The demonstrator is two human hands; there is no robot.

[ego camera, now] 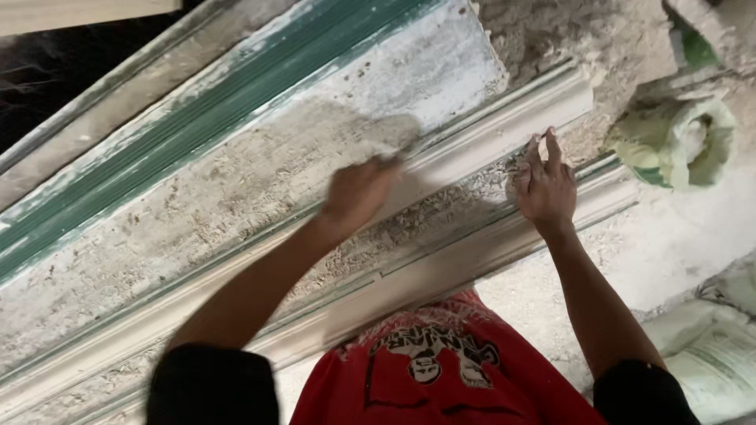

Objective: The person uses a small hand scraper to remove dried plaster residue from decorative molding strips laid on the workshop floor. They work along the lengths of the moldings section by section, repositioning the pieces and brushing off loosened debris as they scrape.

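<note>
Pressing along a long white plaster moulding (pixel 488 130), ridged and stepped in profile, running aslant from the lower left up toward the upper right of the worktop (pixel 197 212). Left hand (pixel 358 193) blurred, curled over the moulding's near edge about midway along; fingers (pixel 386 167) seemingly drawn together, though whether clamped on anything cannot be told. Right hand (pixel 545 185) further toward the moulding's right end, fingers (pixel 553 145) apart and straight, tips touching the moulding's lower lip, palm resting over a crumbly strip of grey plaster. Second moulding (pixel 441 267), same pale chalky stuff, lying parallel just below, along the worktop's near edge. Worktop surface rough, pitted, caked with dried grey-white plaster; a green-painted grooved strip (pixel 197 118) along its far side, flaking and smeared white. Crumpled pale green bag (pixel 677 142) on the dusty floor past the worktop's right end, a whitish sack (pixel 709 354) at the lower right. Red printed shirt (pixel 449 370) and dark sleeves at the bottom.
</note>
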